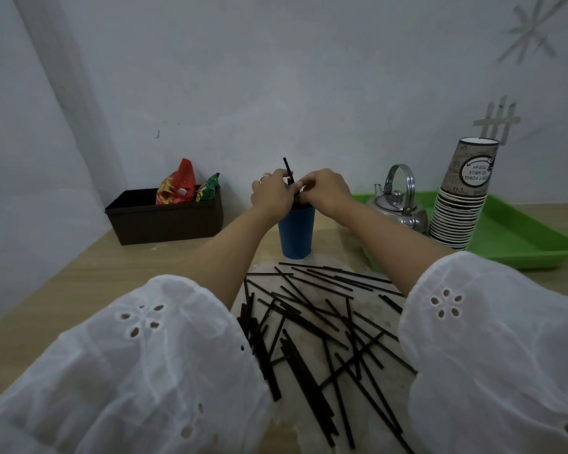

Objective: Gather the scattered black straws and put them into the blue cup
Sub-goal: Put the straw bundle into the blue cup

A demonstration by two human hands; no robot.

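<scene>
A blue cup (296, 233) stands upright at the middle of the wooden table. Both hands meet just above its mouth. My left hand (271, 191) and my right hand (325, 190) have their fingers curled round black straws (288, 170); one straw end sticks up between them. The straws' lower parts and the cup's rim are hidden by the hands. Several loose black straws (318, 319) lie scattered in a pile on the table between my forearms, in front of the cup.
A dark brown box (164, 221) with snack packets stands at the back left. At the right, a green tray (518, 237) carries a metal kettle (395, 199) and a tall stack of paper cups (463, 198). A pale wall sits close behind.
</scene>
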